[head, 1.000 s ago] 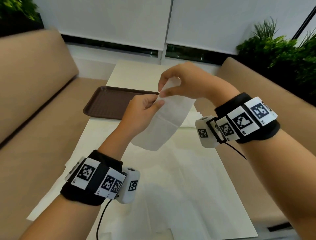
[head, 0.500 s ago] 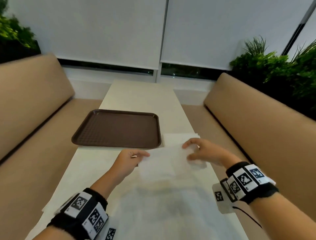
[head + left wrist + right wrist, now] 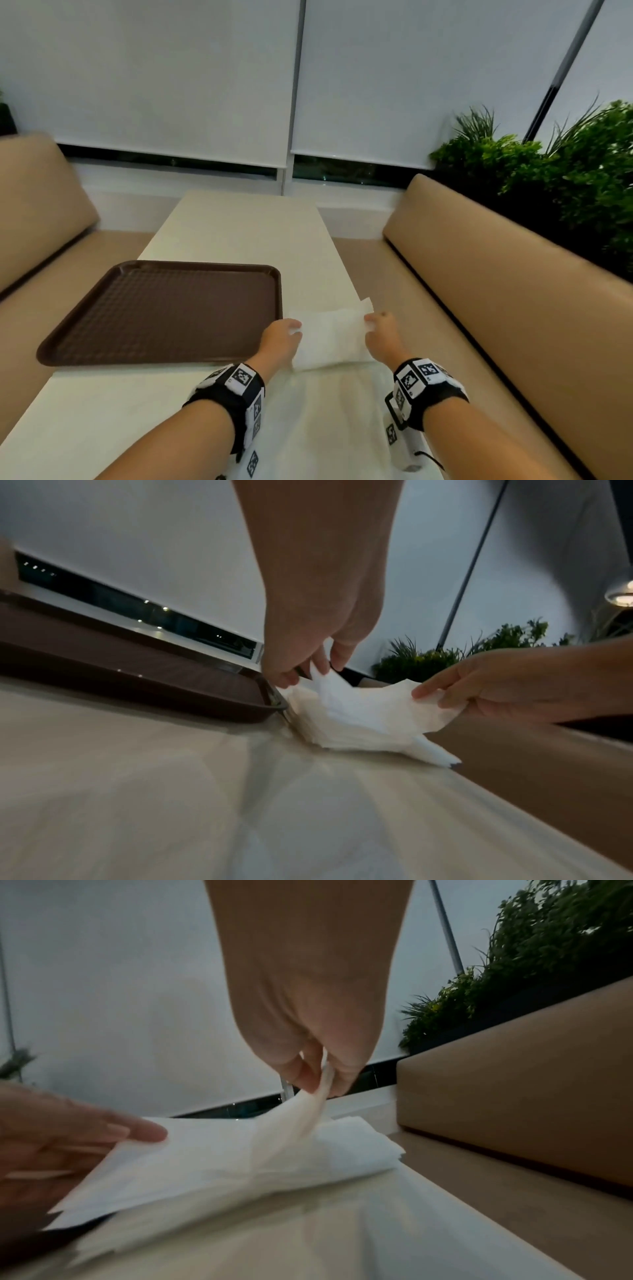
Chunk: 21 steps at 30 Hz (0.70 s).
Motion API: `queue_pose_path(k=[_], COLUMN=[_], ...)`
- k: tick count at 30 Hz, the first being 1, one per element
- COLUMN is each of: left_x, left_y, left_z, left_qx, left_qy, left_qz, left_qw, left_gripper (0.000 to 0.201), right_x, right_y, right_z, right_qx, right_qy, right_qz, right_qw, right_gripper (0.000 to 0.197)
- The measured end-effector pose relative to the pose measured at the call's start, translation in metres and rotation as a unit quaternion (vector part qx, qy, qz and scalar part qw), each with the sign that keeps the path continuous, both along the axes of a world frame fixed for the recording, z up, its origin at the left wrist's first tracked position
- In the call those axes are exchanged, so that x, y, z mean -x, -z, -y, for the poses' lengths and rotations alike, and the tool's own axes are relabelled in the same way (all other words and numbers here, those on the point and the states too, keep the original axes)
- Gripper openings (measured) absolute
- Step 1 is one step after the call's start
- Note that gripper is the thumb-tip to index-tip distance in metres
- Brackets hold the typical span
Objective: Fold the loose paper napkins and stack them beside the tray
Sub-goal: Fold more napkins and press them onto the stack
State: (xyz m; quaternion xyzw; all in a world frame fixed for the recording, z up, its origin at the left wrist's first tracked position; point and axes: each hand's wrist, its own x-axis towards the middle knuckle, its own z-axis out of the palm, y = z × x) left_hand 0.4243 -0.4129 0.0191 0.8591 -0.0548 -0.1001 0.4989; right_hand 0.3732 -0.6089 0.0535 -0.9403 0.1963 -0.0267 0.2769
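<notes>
I see my left hand (image 3: 279,337) and right hand (image 3: 380,330) each pinching an opposite edge of the folded napkin (image 3: 330,337) in their fingers, lowered onto the napkin stack (image 3: 346,729) on the surface (image 3: 102,411) just right of the brown tray (image 3: 164,308).

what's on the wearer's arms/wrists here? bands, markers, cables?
Both forearms are bare, no sleeves. The left wrist carries a black band with white square tags printed with black fiducial patterns; more tags run down its underside. The right wrist has a matching black band and tags, plus a white camera module hanging below with a thin black cable. No gloves or rings visible.
</notes>
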Motion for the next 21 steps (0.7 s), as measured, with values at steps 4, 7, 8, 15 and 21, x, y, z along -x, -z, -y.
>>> queue_pose_path(k=[4,7,8,15,21], left_x=[0.001,0.01,0.013,0.082,0.186], left_y=[0.009,0.01,0.006,-0.048,-0.073], left_z=[0.009,0.006,0.003,-0.046,-0.149], left_qx=[-0.265,-0.308,-0.303,-0.093,0.06], left_qy=[0.086,0.122,0.118,0.088,0.109], left_qz=[-0.011,-0.02,-0.016,0.062,0.05], left_qw=[0.96,0.943,0.946,0.99,0.991], left_gripper=[0.035,0.047,0.05,0.035,0.018], right_x=[0.001,0.011,0.018,0.108,0.128], right_y=[0.017,0.025,0.022,0.016,0.021], right_z=[0.005,0.008,0.005,-0.046,-0.061], right_qx=[0.06,0.07,0.062,0.081,0.094], right_qy=[-0.039,-0.068,-0.064,-0.273,-0.218], right_qz=[-0.167,-0.18,-0.143,-0.236,-0.233], right_qw=[0.983,0.979,0.986,0.929,0.943], right_gripper=[0.043,0.053,0.058,0.059,0.065])
